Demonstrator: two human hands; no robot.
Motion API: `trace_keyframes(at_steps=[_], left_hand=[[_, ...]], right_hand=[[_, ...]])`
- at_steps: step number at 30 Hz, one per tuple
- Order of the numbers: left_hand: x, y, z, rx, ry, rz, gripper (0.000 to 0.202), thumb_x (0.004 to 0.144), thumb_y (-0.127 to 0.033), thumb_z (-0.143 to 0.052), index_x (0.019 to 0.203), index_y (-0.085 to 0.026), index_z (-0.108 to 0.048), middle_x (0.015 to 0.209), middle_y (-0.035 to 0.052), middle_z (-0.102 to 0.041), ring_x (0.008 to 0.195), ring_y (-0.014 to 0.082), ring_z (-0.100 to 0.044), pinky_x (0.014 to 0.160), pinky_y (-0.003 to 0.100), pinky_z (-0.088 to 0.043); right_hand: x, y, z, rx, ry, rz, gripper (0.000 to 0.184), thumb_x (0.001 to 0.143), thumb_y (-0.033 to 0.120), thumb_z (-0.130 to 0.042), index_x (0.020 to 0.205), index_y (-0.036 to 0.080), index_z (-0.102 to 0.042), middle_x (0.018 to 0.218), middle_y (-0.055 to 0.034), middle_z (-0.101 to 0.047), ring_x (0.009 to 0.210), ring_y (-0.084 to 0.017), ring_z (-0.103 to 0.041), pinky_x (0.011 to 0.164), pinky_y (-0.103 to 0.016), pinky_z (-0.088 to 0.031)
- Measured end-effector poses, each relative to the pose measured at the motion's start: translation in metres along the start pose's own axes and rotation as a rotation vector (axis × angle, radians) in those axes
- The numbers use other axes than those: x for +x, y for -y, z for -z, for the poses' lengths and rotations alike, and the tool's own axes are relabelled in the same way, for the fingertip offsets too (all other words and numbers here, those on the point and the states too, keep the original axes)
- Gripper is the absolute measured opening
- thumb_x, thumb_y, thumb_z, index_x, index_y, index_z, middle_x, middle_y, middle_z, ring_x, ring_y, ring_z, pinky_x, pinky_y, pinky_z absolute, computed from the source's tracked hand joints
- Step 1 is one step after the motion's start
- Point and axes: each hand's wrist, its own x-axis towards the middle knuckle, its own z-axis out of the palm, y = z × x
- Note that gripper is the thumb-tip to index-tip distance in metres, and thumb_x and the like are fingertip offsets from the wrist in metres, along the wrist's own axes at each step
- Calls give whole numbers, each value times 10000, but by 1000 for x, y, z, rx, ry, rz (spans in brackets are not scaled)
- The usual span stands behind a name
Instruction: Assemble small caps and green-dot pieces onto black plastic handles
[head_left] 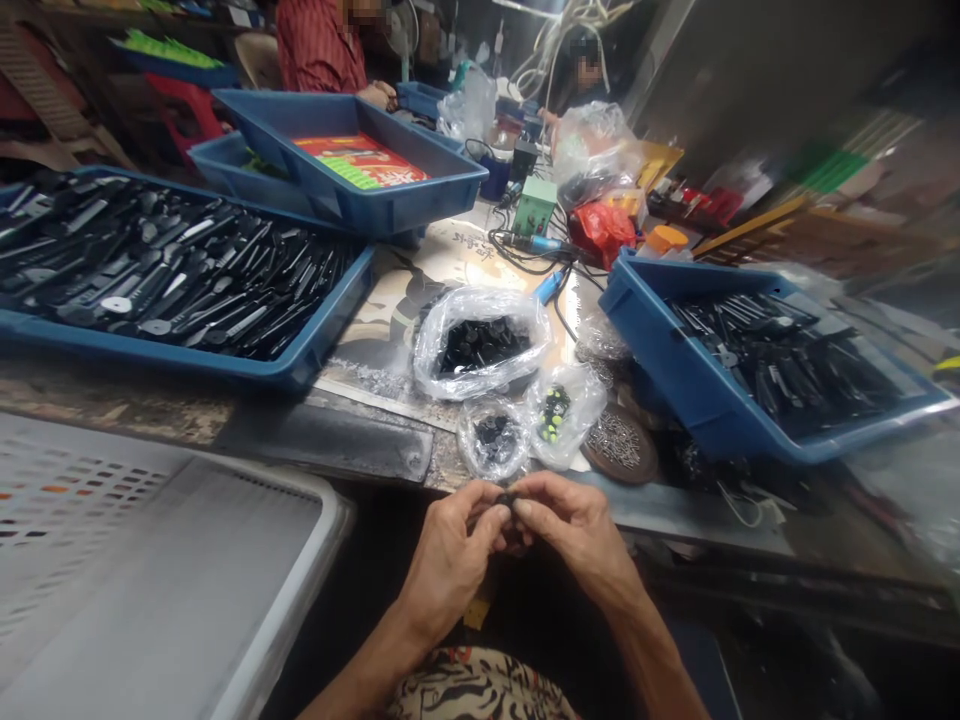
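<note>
My left hand (457, 535) and my right hand (566, 520) meet in front of the table edge, thumbs and fingertips pinched together. Between them is a small dark part (507, 498), mostly hidden by the fingers, so its kind does not show. Just beyond the fingertips stands a plastic-lined bowl (493, 437) of small black pieces. Beside it lies a clear bag (568, 415) with black and yellow-green bits. A round brown dish (621, 442) of small metal pins or screws sits to the right. Behind these is a larger open plastic bag (484, 342) of black parts.
A blue tray (300, 365) full of long black parts is at left, another blue tray (697, 425) at right. Stacked blue trays (390, 205) stand behind. A white crate (262, 610) is at lower left. Cables and a green box (535, 205) lie farther back, near two people.
</note>
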Motion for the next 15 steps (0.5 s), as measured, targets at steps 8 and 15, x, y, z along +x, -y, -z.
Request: trace_keyframes(at_steps=[8, 15], left_hand=[[-5, 11, -6, 395, -114, -318, 159, 894, -190, -424, 926, -170, -579, 798, 46, -659, 719, 152, -618, 687, 245, -440], [-2, 18, -9, 484, -172, -503, 212, 888, -134, -396, 927, -166, -602, 830, 90, -659, 761, 184, -601, 718, 278, -428]], right_hand=[[0, -14, -8, 146, -111, 28, 155, 788, 308, -648, 792, 152, -649, 575, 22, -569, 525, -95, -517, 528, -215, -438], [2, -10, -18, 420, -153, 3, 80, 712, 222, -677, 707, 147, -649, 559, 24, -554, 505, -86, -482, 497, -202, -399]])
